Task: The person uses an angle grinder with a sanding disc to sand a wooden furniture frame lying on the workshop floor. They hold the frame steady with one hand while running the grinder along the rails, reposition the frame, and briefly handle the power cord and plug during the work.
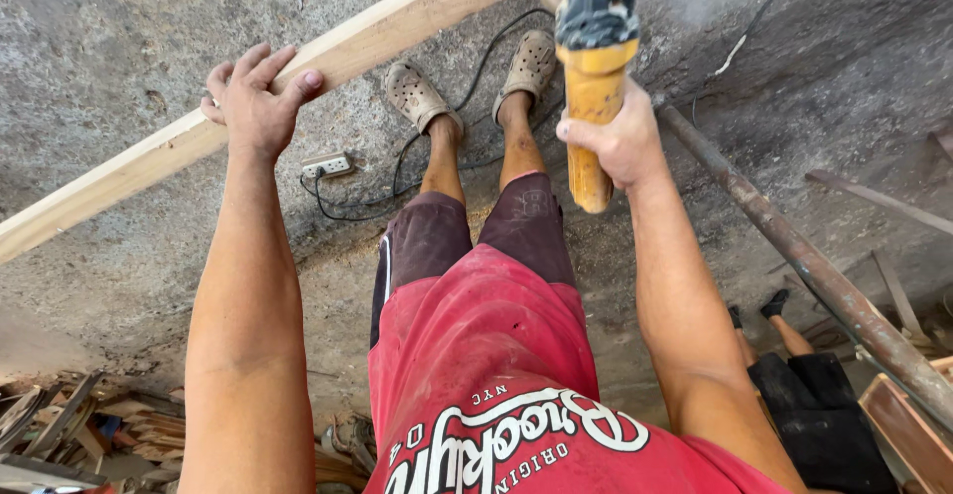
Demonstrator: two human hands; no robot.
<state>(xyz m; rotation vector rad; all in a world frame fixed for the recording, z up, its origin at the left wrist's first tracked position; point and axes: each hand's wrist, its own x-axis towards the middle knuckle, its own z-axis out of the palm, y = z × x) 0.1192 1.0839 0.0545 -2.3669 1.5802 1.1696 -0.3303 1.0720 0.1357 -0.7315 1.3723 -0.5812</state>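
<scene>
Grinder point(594, 47) gripped in right hand point(617, 141); left hand point(253, 102) clamps plank point(298, 77); power strip point(327, 164) at 6 o'clock of plank, cord point(476, 72) between.

The person wears a red sleeveless shirt point(486, 375) with large white curving script and smaller white block lettering printed across the front; its hem is dusty. Below the shirt come dark maroon shorts point(467, 231) reaching the knee, with a thin white stripe down the side seam furthest from the shirt's lettering. Beyond the shorts, the lower legs are bare. Both feet sit in dusty tan perforated clogs point(422, 95) with heel straps. Both arms are bare to the shoulder, with no watch, ring or glove.
</scene>
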